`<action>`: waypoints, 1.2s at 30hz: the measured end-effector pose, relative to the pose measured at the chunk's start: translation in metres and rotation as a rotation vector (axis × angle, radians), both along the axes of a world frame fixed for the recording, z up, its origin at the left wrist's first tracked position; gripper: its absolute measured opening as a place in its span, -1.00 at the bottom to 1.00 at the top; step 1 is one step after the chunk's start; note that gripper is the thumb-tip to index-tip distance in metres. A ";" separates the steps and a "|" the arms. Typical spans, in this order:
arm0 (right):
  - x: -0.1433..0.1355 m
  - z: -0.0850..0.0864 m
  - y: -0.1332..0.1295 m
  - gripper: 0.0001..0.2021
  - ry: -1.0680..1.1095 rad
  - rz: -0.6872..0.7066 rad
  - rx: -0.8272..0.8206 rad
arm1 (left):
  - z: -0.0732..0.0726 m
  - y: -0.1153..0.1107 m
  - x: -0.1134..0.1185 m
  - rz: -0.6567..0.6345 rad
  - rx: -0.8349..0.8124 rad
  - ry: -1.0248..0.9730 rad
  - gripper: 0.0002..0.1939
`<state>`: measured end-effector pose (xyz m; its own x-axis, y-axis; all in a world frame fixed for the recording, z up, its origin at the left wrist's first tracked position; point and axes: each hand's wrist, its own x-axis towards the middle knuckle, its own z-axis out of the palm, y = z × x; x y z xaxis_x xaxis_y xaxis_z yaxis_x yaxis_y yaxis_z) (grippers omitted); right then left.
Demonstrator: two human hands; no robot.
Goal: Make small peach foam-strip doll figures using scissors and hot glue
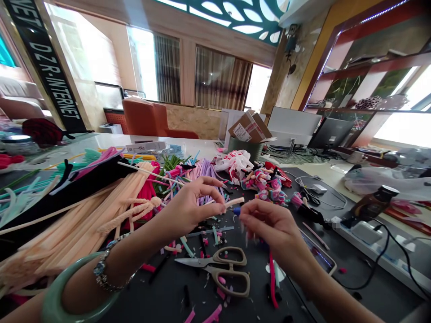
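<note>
On the dark tabletop [155, 300], a peach bundle of stems [67, 233] spread to your left; your left hand [195, 202] pinched a short pale stem [235, 202] between both hands, and your right hand [271, 220] seemed to grasp a small blue object [236, 210]. The stem's long axis ran crosswise from the nearer, left fingertips; its free end pointed right and slightly up, just above the blue object.

- Pipe-cleaner piece [235, 202]: short, pale peach; pinched in the left hand [202, 197], free right end tilted slightly upward.
- Blue object [236, 211]: small; projects leftward from the right hand [264, 220], just below the piece; remainder hidden.
</note>
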<state>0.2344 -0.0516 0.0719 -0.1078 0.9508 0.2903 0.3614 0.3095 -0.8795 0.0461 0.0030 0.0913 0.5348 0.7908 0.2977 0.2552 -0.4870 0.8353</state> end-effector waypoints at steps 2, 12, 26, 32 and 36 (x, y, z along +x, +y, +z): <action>0.007 -0.001 -0.005 -0.83 0.093 0.003 -0.032 | -0.001 0.002 -0.001 0.034 -0.044 -0.066 -0.86; 0.034 -0.049 -0.039 -0.64 -0.926 0.177 -0.182 | 0.000 0.016 -0.011 0.109 -0.100 -0.168 -0.84; 0.061 -0.080 -0.040 -0.86 -0.771 -0.056 -0.331 | 0.011 0.008 -0.018 0.169 -0.073 -0.192 -0.92; 0.067 -0.076 -0.037 -0.85 -0.810 -0.131 -0.283 | 0.011 0.010 -0.019 0.201 -0.064 -0.196 -0.89; 0.078 -0.075 -0.025 -0.73 -0.865 -0.240 -0.258 | 0.009 0.013 -0.020 0.204 -0.061 -0.187 -0.85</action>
<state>0.3124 -0.0762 -0.0027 0.0194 0.9996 -0.0223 0.9517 -0.0253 -0.3059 0.0263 0.0163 0.1005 0.3028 0.8959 0.3251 0.1815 -0.3891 0.9031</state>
